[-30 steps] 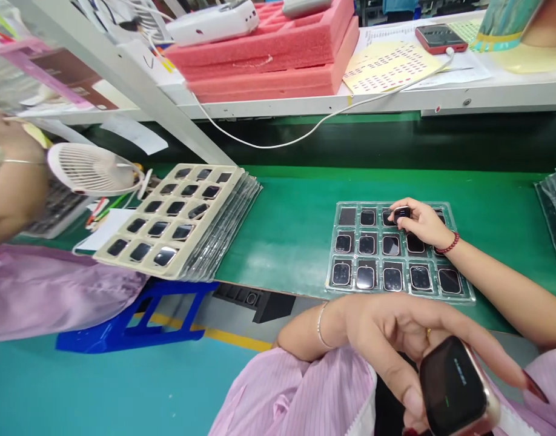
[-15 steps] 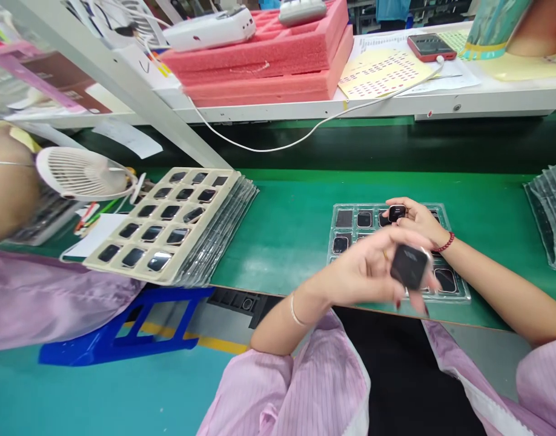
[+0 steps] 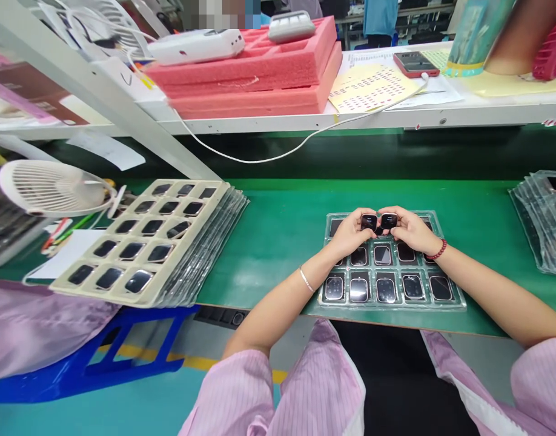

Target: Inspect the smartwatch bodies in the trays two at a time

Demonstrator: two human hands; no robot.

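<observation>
My left hand (image 3: pixel 349 231) is closed on a smartwatch face (image 3: pixel 369 223), square and dark-screened, held by its edges. Just beside it, my right hand (image 3: pixel 411 230) grips another watch face (image 3: pixel 389 221) the same way. Both are held close together above the back row of a clear plastic tray (image 3: pixel 457 301), which lies near the table's front edge. Dark square watch faces, such as one at the front (image 3: pixel 386 289), sit in the tray's pockets. The hands and held pieces partly hide the back pockets.
To the left, a cream tray (image 3: pixel 153 266) of watch faces tops a stack of clear trays (image 3: pixel 214 242). More clear trays (image 3: pixel 541 224) stand at the right. A white fan (image 3: pixel 55 188) is far left. A cable (image 3: pixel 260 161) hangs from the shelf (image 3: pixel 373 121) holding pink foam (image 3: pixel 241 79).
My left hand has moved away from me, over the tray, bringing its watch face beside the one in my right hand. The view has shifted slightly, and the neighbour's arm has mostly left view.
</observation>
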